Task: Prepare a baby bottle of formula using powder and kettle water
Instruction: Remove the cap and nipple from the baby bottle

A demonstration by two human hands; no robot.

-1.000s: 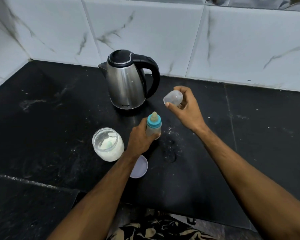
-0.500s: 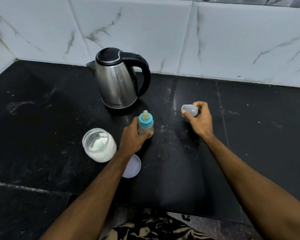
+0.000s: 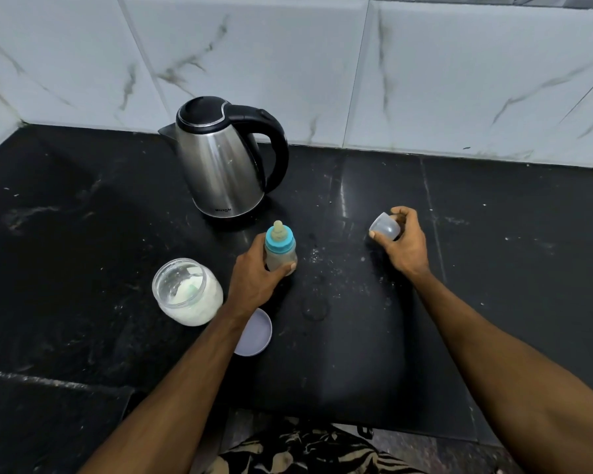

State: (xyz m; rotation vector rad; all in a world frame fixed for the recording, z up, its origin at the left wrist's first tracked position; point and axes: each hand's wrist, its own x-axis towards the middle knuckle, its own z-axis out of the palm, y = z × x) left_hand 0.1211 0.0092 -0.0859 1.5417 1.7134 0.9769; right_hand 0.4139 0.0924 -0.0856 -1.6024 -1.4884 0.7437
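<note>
The left hand (image 3: 254, 278) is gripping the upright bottle (image 3: 280, 248) on the tabletop (image 3: 493, 268). The right hand (image 3: 403, 246) is pinching the clear cap (image 3: 384, 226), well right of the teat; the right is nearer for capping.

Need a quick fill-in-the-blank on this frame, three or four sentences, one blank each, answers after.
1. The left hand has its grip around the small baby bottle with the ____ collar.
2. The right hand holds the clear plastic ____.
3. The steel electric kettle has its black lid ____.
4. The round pale lid lies on the black counter, so the glass jar of white powder is ____.

Answers: blue; cap; closed; open
</note>
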